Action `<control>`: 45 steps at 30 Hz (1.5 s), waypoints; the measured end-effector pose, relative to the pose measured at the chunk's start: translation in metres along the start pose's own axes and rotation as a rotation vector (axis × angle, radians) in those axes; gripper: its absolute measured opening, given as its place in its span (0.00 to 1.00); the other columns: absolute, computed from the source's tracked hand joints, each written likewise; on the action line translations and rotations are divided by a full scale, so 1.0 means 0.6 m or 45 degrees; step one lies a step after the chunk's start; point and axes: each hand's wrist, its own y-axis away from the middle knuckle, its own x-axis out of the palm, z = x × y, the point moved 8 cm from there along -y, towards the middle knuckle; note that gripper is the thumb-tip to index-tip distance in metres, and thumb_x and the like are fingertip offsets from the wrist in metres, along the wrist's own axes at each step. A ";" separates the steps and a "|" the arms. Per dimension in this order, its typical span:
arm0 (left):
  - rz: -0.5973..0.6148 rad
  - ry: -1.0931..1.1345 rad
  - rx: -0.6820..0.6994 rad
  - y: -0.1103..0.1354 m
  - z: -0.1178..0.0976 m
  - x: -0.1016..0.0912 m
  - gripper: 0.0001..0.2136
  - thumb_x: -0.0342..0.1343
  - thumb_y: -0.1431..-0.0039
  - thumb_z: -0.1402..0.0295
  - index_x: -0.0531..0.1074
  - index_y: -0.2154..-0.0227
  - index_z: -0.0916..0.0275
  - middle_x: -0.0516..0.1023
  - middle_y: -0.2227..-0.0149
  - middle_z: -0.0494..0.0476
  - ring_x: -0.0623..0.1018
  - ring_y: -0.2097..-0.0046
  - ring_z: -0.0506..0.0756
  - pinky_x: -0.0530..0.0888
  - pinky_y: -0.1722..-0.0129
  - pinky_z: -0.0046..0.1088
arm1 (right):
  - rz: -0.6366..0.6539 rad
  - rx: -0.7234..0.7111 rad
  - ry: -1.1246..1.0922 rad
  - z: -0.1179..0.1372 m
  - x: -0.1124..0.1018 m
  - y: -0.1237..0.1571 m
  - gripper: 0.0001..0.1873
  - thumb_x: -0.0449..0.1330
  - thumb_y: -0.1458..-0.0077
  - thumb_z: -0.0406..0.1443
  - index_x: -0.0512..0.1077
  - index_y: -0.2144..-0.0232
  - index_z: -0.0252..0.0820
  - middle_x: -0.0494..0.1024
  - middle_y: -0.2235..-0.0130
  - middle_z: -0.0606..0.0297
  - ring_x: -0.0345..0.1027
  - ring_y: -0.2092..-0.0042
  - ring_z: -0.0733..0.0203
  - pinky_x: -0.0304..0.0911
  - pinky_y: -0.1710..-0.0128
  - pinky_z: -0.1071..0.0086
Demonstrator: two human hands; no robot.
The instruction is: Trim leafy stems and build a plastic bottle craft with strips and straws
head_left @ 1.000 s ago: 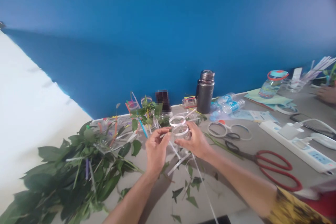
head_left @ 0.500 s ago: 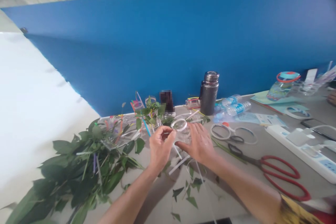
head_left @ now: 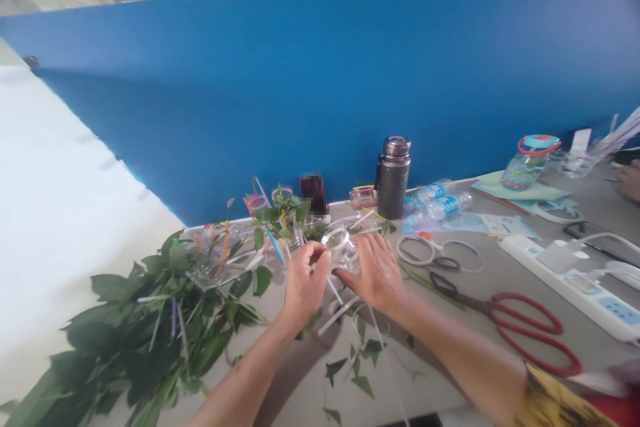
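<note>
Between my two hands is a clear plastic cup (head_left: 346,255) with a white band around its rim, tilted so the rim faces up and left. My left hand (head_left: 307,278) pinches at the near left of the rim, thumb against bent fingers. From the other side my right hand (head_left: 376,271) wraps the cup, fingers along its far right and thumb in front. The cup's lower part is partly hidden. White plastic strips (head_left: 340,315) and small cut ivy leaves (head_left: 363,385) lie on the table below my hands.
Leafy stems (head_left: 125,333) spread at left. A dark thermos (head_left: 393,180) stands by the blue partition (head_left: 325,93). Water bottles (head_left: 450,205), red-handled scissors (head_left: 530,327), white tape rings (head_left: 415,250) and a power strip (head_left: 570,280) lie right. Another person's hand (head_left: 629,180) shows at far right.
The cup has tipped, its rim turning toward the left and more of its side showing at the right. Both hands keep nearly the same grip. The whole view has shifted slightly.
</note>
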 end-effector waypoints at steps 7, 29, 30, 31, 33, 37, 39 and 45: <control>-0.004 -0.003 0.002 0.006 0.009 -0.001 0.10 0.54 0.38 0.62 0.74 0.71 0.61 0.78 0.70 0.52 0.75 0.66 0.54 0.68 0.68 0.26 | -0.031 0.017 0.046 0.000 0.005 0.004 0.31 0.68 0.46 0.49 0.68 0.47 0.38 0.76 0.51 0.49 0.68 0.49 0.40 0.63 0.50 0.50; -0.063 -0.020 0.073 0.012 0.004 -0.006 0.09 0.52 0.37 0.66 0.72 0.72 0.61 0.76 0.72 0.51 0.74 0.68 0.52 0.68 0.66 0.26 | -0.037 -0.028 0.013 0.011 0.010 0.009 0.30 0.66 0.45 0.51 0.67 0.47 0.40 0.76 0.55 0.51 0.69 0.53 0.41 0.63 0.54 0.51; -0.067 -0.020 0.083 0.012 0.004 -0.006 0.10 0.52 0.37 0.66 0.72 0.72 0.61 0.76 0.72 0.51 0.74 0.68 0.52 0.68 0.66 0.26 | -0.035 -0.029 0.011 0.011 0.011 0.009 0.31 0.67 0.45 0.50 0.67 0.47 0.39 0.77 0.55 0.51 0.69 0.53 0.40 0.63 0.54 0.51; -0.069 -0.019 0.088 0.013 0.004 -0.006 0.10 0.51 0.36 0.66 0.72 0.72 0.61 0.76 0.72 0.51 0.74 0.68 0.52 0.68 0.66 0.26 | -0.033 -0.030 0.006 0.011 0.012 0.009 0.31 0.67 0.46 0.50 0.67 0.47 0.39 0.77 0.55 0.51 0.69 0.53 0.40 0.64 0.54 0.50; -0.069 -0.021 0.092 0.015 0.005 -0.006 0.10 0.52 0.36 0.65 0.72 0.71 0.60 0.75 0.72 0.51 0.74 0.68 0.52 0.67 0.68 0.26 | -0.030 -0.031 -0.007 0.012 0.012 0.010 0.32 0.67 0.46 0.50 0.67 0.47 0.38 0.77 0.54 0.51 0.69 0.52 0.40 0.64 0.54 0.50; -0.059 -0.054 0.098 0.017 0.006 -0.006 0.09 0.53 0.36 0.64 0.72 0.70 0.60 0.75 0.71 0.51 0.74 0.67 0.52 0.65 0.72 0.24 | -0.033 -0.025 -0.027 0.014 0.011 0.010 0.30 0.67 0.47 0.48 0.67 0.47 0.39 0.77 0.54 0.51 0.69 0.51 0.40 0.64 0.54 0.50; -0.060 -0.065 0.097 0.017 0.006 -0.006 0.09 0.53 0.36 0.64 0.72 0.70 0.60 0.75 0.72 0.51 0.74 0.67 0.52 0.65 0.72 0.24 | -0.039 -0.028 -0.025 0.014 0.010 0.010 0.30 0.67 0.47 0.47 0.67 0.47 0.39 0.77 0.54 0.51 0.69 0.51 0.40 0.65 0.54 0.50; -0.078 -0.032 0.086 0.014 0.005 -0.005 0.08 0.52 0.37 0.65 0.72 0.71 0.60 0.75 0.72 0.51 0.73 0.68 0.52 0.67 0.70 0.25 | -0.060 -0.047 0.012 0.017 0.010 0.012 0.30 0.67 0.47 0.48 0.67 0.47 0.38 0.77 0.54 0.51 0.68 0.53 0.40 0.64 0.54 0.50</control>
